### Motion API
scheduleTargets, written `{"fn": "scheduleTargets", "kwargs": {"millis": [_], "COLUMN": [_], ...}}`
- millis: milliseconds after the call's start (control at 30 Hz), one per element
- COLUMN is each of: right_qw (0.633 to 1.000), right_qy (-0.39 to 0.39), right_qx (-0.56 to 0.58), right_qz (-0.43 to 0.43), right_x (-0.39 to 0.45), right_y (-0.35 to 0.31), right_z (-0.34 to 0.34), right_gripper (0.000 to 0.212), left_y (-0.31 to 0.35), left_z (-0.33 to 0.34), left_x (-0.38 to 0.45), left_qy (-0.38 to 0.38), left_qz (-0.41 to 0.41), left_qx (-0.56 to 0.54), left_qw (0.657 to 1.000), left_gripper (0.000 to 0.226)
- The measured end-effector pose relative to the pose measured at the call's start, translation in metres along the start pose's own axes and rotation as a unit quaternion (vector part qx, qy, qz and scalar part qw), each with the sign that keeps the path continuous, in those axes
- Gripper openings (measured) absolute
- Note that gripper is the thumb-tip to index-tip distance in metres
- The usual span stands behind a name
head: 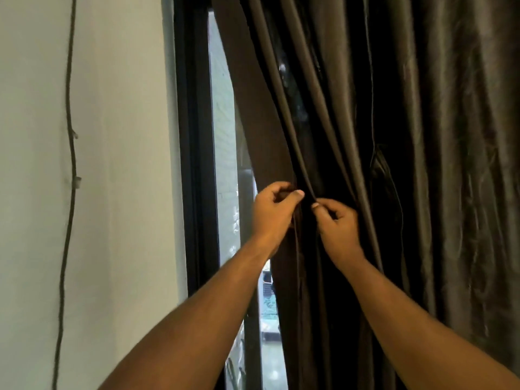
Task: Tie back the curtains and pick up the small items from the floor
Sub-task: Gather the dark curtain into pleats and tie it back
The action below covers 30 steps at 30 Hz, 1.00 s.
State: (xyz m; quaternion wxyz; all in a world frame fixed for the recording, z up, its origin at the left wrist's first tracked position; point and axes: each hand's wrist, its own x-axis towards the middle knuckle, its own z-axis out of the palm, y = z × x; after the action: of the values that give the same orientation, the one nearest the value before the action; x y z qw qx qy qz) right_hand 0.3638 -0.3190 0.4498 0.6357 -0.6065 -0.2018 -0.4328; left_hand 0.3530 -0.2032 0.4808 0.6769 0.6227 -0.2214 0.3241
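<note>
Fingers of both hands are curled at the gathered waist of the dark curtain (323,122), at the middle of the view: the left hand (274,212) bunches a fold against its palm with the thumb laid over it, while the right hand (336,220) pinches something thin just beside it, perhaps a tie-back or only a crease of the cloth; which one is too dark to tell. Both forearms reach up from the bottom edge. I judge the fabric soft, smooth and somewhat slippery, with enough hanging weight to slide out of a loose hold, so the best place to take it is right at this narrowed bunch, with all the pleats drawn together. Behind the pulled-aside edge a strip of window glass (225,136) shows inside a black frame (194,136). Farther left stands a pale wall (118,164) with a thin cable (71,153) clipped down it. Neither floor nor small items are in view.
</note>
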Motion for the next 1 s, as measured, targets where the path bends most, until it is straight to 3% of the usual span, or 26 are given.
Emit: {"fn": "scheduleTargets", "kwargs": {"millis": [200, 400, 467, 567, 700, 733, 800, 900, 1000], "right_qw": [0.996, 0.983, 0.992, 0.997, 0.978, 0.975, 0.984, 0.993, 0.994], "right_qy": [-0.045, -0.079, -0.048, 0.032, 0.096, 0.110, 0.114, 0.084, 0.012], "right_qx": [-0.025, -0.085, -0.059, 0.064, 0.166, 0.173, 0.112, -0.069, -0.107], "right_qz": [-0.074, -0.140, -0.101, 0.042, 0.086, 0.086, 0.078, 0.046, 0.033], "right_x": [-0.026, -0.041, -0.041, -0.031, -0.011, -0.003, 0.012, 0.025, 0.022], "right_y": [-0.005, -0.011, -0.019, -0.037, -0.072, -0.075, -0.078, -0.071, -0.064], "right_z": [0.049, 0.081, 0.086, 0.089, 0.082, 0.079, 0.075, 0.084, 0.101], "right_gripper": [0.018, 0.013, 0.013, 0.019, 0.003, 0.011, 0.026, 0.036, 0.042], "left_y": [0.005, 0.011, 0.008, 0.004, 0.003, 0.004, 0.006, 0.011, 0.015], "left_z": [-0.043, -0.083, -0.094, -0.104, -0.109, -0.109, -0.109, -0.106, -0.102], "left_x": [0.004, 0.020, 0.027, 0.033, 0.037, 0.038, 0.039, 0.039, 0.040], "left_qy": [0.061, 0.125, 0.119, 0.122, 0.106, 0.100, 0.097, 0.106, 0.107], "left_qz": [0.097, 0.114, 0.111, 0.114, 0.134, 0.134, 0.135, 0.136, 0.144], "left_qx": [0.057, 0.148, 0.151, 0.164, 0.164, 0.174, 0.197, 0.206, 0.191], "left_qw": [0.992, 0.974, 0.975, 0.972, 0.972, 0.970, 0.966, 0.963, 0.965], "left_gripper": [0.028, 0.006, 0.005, 0.009, 0.041, 0.044, 0.039, 0.014, 0.003]}}
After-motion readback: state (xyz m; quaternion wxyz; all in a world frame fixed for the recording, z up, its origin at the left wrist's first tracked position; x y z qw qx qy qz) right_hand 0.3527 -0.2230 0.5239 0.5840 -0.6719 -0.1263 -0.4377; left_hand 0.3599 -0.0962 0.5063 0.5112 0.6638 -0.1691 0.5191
